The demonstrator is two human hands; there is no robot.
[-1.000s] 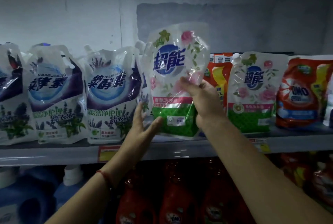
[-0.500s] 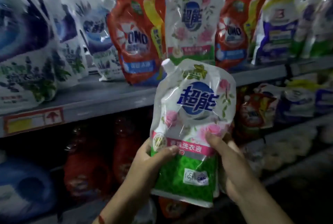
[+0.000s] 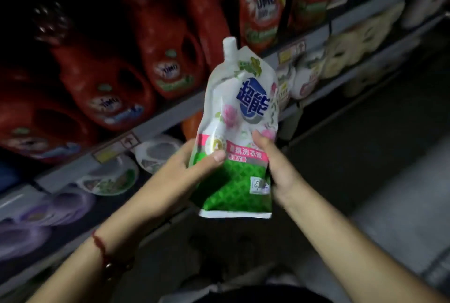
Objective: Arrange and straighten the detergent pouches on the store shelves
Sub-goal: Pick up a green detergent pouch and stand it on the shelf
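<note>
A white and green detergent pouch (image 3: 239, 132) with a blue logo, pink roses and a white spout is upright in front of me, away from the shelves. My left hand (image 3: 187, 168) grips its lower left side, thumb across the front. My right hand (image 3: 275, 168) grips its lower right edge, thumb on the pink band. Red OMO pouches (image 3: 261, 5) stand on the shelf above.
Red OMO jugs (image 3: 107, 83) line the grey shelf (image 3: 170, 117) at left. Below it lie white and purple pouches (image 3: 109, 178), seen from above. More pale pouches (image 3: 345, 56) sit at right. Dark floor (image 3: 365, 156) spreads to the right.
Both hands have brought the pouch down from the top shelf to lower-shelf height. The view has tilted downward and the pouch has turned slightly sideways.
</note>
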